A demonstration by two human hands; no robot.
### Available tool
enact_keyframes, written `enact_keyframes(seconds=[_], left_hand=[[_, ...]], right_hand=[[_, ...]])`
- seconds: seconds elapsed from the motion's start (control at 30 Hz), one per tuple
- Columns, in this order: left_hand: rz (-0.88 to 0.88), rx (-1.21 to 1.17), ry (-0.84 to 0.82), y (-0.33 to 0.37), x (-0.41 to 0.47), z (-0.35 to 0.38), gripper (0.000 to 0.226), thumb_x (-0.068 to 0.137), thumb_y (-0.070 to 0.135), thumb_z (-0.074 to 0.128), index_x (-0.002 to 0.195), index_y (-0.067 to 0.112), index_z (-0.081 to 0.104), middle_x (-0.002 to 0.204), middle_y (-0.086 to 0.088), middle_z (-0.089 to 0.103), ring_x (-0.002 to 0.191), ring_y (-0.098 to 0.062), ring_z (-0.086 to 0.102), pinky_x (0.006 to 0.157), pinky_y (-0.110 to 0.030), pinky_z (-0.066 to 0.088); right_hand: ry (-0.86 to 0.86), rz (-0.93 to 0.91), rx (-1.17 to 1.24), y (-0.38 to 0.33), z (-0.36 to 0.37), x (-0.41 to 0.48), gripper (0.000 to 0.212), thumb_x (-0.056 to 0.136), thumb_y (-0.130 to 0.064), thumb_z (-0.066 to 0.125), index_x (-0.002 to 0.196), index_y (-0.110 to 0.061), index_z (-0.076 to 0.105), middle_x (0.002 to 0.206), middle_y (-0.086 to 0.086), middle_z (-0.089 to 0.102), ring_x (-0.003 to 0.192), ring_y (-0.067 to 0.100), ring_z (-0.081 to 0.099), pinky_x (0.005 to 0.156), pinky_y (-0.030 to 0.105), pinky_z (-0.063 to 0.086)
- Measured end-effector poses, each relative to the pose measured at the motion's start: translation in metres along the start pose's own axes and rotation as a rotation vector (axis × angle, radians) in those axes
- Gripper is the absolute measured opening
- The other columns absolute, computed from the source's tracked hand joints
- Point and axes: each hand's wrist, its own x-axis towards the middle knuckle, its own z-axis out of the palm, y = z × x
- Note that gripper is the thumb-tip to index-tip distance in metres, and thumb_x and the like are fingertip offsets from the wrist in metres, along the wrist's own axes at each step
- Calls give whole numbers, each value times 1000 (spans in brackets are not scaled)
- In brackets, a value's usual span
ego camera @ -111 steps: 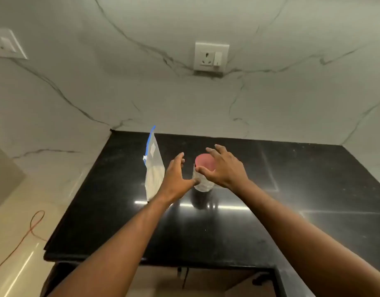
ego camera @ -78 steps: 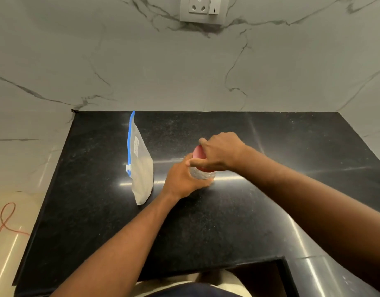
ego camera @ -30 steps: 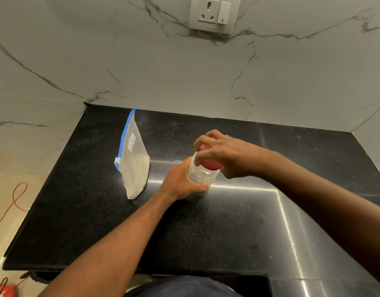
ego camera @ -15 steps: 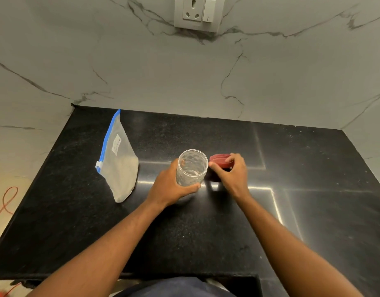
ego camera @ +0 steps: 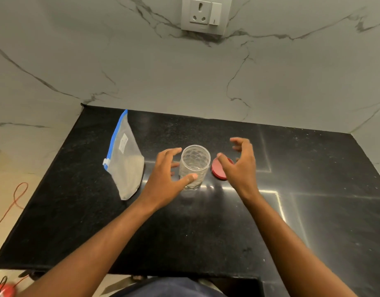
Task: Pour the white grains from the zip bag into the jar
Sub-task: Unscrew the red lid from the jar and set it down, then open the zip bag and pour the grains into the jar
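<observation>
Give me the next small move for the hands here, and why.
Probably the left hand should reach left for the zip bag. The jar stands open and empty, its red lid lies on the counter beside it, both hands are open and hold nothing, and the bag looks still zipped.

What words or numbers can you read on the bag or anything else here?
None can be read.
White label on the zip bag: there is print on it, but it is too small and blurred to read.
Jar: no text, only a dimpled pattern.
Red lid: no text visible.
Wall socket: no words; only a small mark on the switch, too small to make out.
</observation>
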Motion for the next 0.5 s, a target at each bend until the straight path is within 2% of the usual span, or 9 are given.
enact_keyframes(seconds=[0.03,0.1,0.23,0.3,0.37,0.43,0.5], left_hand=[[21,-20,41,9,-8,-9,75,85,47,85,147,42,43,155,5,43,111,14,61,82,-4,50],[61,-51,140,26,-25,-29,54,91,34,82,135,40,52,140,4,57,107,15,63,78,0,50],[97,-81,348,51,-56,-65,31,94,27,79,122,26,65,117,10,67,100,-2,69,76,-12,57],[120,-40,458,55,-68,-79,21,95,23,79,113,21,67,109,9,68,93,-8,69,74,-16,58],[119,-5,561,52,-81,-91,15,94,19,80,100,18,66,96,8,68,86,-10,68,71,-14,55],[76,-8,649,43,-93,-99,18,92,21,81,92,17,63,87,8,66,81,-12,66,70,-13,54],[16,-3,709,33,-101,-104,23,89,27,82,93,18,62,86,9,65,80,-11,65,71,-11,53]], right_hand=[[-16,-22,86,-19,-1,-1,50,89,-22,80,130,-28,54,132,-7,57,114,9,59,84,16,53],[-92,-61,239,-57,1,-6,47,90,-25,81,128,-30,54,131,-11,59,110,5,64,79,14,56],[-313,-186,325,-110,16,-21,36,94,-19,79,124,-23,59,125,-9,64,107,10,69,82,25,62],[-428,-268,302,-127,28,-29,32,95,-16,77,122,-20,61,124,-8,66,106,9,70,82,23,61],[-535,-360,227,-141,43,-36,33,95,-12,77,124,-21,63,123,-6,67,103,7,70,82,19,60],[-629,-479,92,-157,57,-41,38,96,-11,75,131,-20,65,129,0,69,102,10,72,87,26,63],[-703,-635,-80,-174,70,-42,43,100,-14,70,141,-22,61,144,2,64,107,15,73,93,36,63]])
